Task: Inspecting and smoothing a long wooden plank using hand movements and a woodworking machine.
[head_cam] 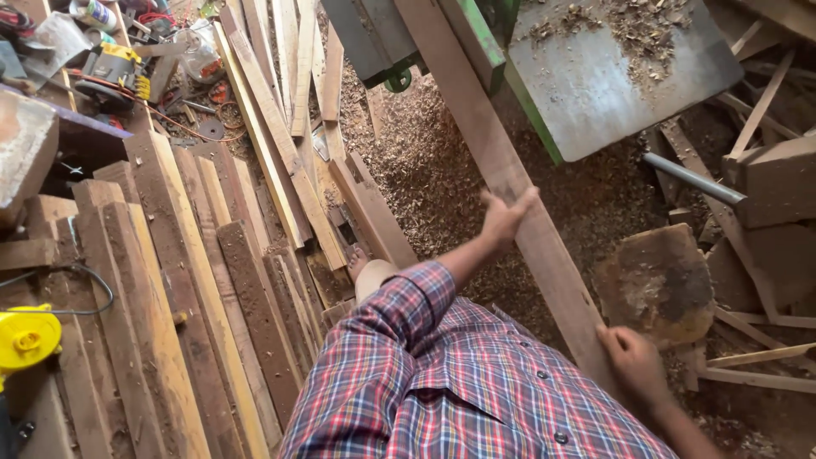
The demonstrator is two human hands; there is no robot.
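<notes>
A long reddish wooden plank (497,161) runs diagonally from the top middle down toward my body. My left hand (505,217) grips its left edge partway along, fingers wrapped over the wood. My right hand (633,357) clasps the plank's near end at the lower right. The far end of the plank lies beside a green machine with a grey metal table (595,85) strewn with shavings. I wear a plaid shirt (442,374), and my bare foot (357,259) shows below.
Stacked planks (170,280) fill the left floor. Thin strips (272,127) lean beyond them. Sawdust (425,170) covers the ground. A yellow tool (25,340) sits at the left edge, a power tool (110,72) at top left, wood offcuts (659,285) and a metal pipe (688,177) at right.
</notes>
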